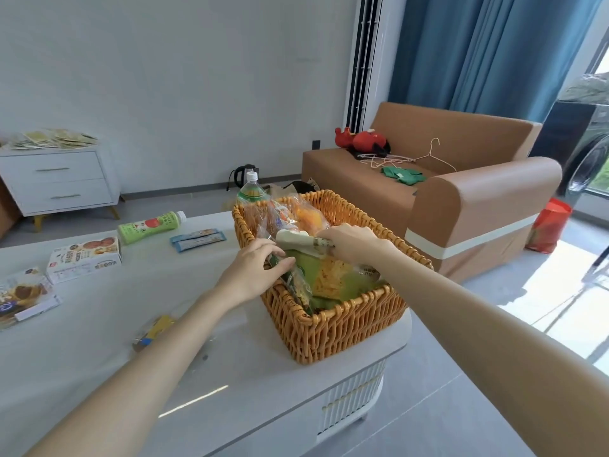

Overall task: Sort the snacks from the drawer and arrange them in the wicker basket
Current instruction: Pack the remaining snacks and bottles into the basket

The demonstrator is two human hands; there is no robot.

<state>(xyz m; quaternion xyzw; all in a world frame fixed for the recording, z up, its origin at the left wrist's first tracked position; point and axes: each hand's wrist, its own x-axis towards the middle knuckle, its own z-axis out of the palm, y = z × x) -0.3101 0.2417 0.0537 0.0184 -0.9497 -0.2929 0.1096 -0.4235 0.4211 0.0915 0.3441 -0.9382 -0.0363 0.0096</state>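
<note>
An orange wicker basket [333, 328] stands on the right end of a white table [99, 341]. Inside lie a green snack bag [333, 278], clear bags of orange snacks [296, 219] and a plastic bottle [252, 192] at the far corner. My left hand [257, 268] pinches a narrow dark-green packet [296, 288] at the basket's left wall. My right hand [352, 242] grips the pale top edge of a snack bag [296, 240] over the basket's middle.
On the table left of the basket lie a green drink bottle [148, 225], two blue stick packets [197, 240], snack boxes [84, 258], [23, 296] and a yellow wrapped snack [155, 329]. A brown sofa [461, 199] stands right; a white drawer unit [59, 179] far left.
</note>
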